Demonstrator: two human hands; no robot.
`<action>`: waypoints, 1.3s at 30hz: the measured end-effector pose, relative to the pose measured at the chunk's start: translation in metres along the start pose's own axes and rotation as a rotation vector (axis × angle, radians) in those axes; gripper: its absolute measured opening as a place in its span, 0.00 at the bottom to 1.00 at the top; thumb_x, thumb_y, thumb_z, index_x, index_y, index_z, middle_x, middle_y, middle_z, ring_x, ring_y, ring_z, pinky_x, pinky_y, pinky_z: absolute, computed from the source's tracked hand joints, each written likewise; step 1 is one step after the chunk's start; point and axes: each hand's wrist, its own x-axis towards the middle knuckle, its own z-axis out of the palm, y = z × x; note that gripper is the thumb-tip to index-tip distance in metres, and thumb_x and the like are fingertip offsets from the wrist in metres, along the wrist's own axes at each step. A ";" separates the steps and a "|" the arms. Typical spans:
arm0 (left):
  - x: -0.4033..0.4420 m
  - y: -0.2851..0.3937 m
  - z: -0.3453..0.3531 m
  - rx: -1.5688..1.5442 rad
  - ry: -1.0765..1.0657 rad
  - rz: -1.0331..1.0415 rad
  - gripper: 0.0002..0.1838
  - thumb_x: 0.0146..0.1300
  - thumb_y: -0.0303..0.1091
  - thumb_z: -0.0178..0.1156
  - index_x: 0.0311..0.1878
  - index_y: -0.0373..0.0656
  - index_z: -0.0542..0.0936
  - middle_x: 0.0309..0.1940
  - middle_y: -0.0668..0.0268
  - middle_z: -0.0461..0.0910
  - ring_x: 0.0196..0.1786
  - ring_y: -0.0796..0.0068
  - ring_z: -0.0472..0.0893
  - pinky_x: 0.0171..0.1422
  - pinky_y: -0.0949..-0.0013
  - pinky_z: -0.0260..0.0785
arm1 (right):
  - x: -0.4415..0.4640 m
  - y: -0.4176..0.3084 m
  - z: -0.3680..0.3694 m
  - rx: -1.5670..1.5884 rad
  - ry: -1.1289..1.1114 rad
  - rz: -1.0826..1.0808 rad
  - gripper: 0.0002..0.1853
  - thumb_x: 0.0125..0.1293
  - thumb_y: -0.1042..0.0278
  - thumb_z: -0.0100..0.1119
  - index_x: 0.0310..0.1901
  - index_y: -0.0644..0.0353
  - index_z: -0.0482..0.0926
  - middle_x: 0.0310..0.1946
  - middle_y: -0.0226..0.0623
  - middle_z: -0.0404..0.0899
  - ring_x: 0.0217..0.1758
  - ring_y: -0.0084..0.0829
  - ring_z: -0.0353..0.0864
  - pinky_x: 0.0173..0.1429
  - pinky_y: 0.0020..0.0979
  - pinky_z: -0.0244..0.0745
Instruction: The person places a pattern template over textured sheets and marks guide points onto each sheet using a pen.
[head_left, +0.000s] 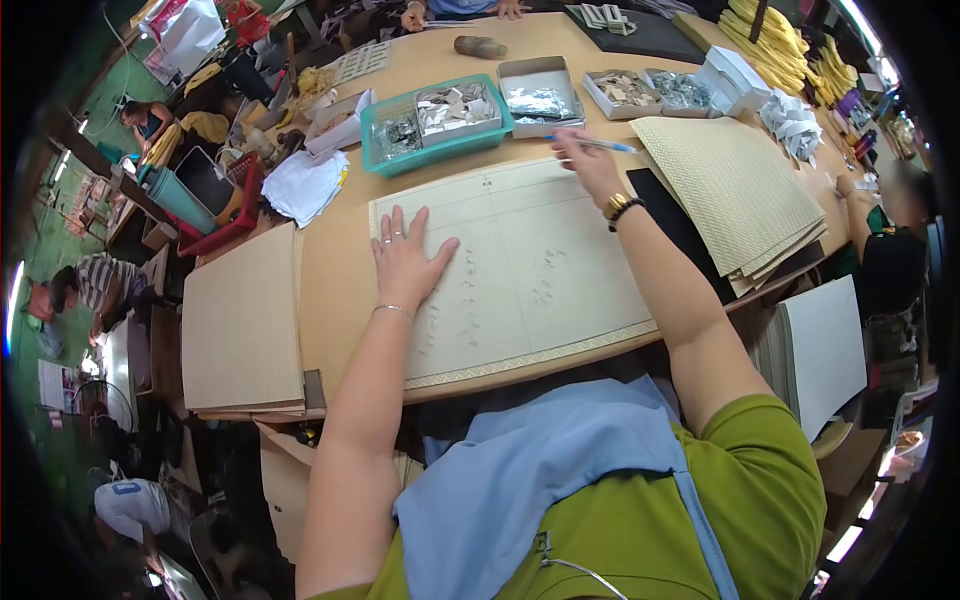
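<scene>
A pale sheet (510,290) with a patterned border, ruled lines and rows of small marks lies on the wooden table (335,290). My left hand (408,262) rests flat on its upper left part, fingers spread. Over the sheet's upper right corner is my right hand (588,165), its fingers closed round a blue and white pen (612,146) that points to the right.
Beyond the sheet stand a teal tray (375,165), a grey box (535,130) and white boxes of small pieces (625,92). Woven sheets (730,190) are stacked right, plain sheets (243,320) left. White cloths (305,187) lie at the back left. Several people work around.
</scene>
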 end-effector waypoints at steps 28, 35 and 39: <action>0.000 0.000 0.003 -0.028 0.023 -0.013 0.43 0.60 0.71 0.53 0.74 0.57 0.64 0.77 0.49 0.52 0.80 0.50 0.48 0.78 0.38 0.40 | 0.018 -0.028 0.092 -0.719 -0.360 -0.176 0.14 0.53 0.60 0.62 0.30 0.65 0.81 0.27 0.50 0.83 0.35 0.46 0.84 0.48 0.38 0.78; -0.001 0.000 0.003 -0.026 0.024 -0.019 0.44 0.60 0.72 0.53 0.74 0.58 0.63 0.77 0.50 0.52 0.80 0.51 0.47 0.79 0.39 0.40 | 0.015 -0.033 0.094 -0.706 -0.370 -0.152 0.13 0.54 0.61 0.62 0.31 0.66 0.82 0.28 0.49 0.84 0.36 0.45 0.85 0.47 0.39 0.78; 0.000 0.001 0.002 -0.017 0.010 -0.028 0.44 0.60 0.72 0.53 0.74 0.58 0.63 0.77 0.50 0.51 0.80 0.51 0.47 0.79 0.40 0.40 | 0.017 -0.029 0.093 -0.714 -0.374 -0.166 0.13 0.54 0.61 0.62 0.32 0.65 0.82 0.28 0.49 0.84 0.35 0.45 0.85 0.47 0.39 0.79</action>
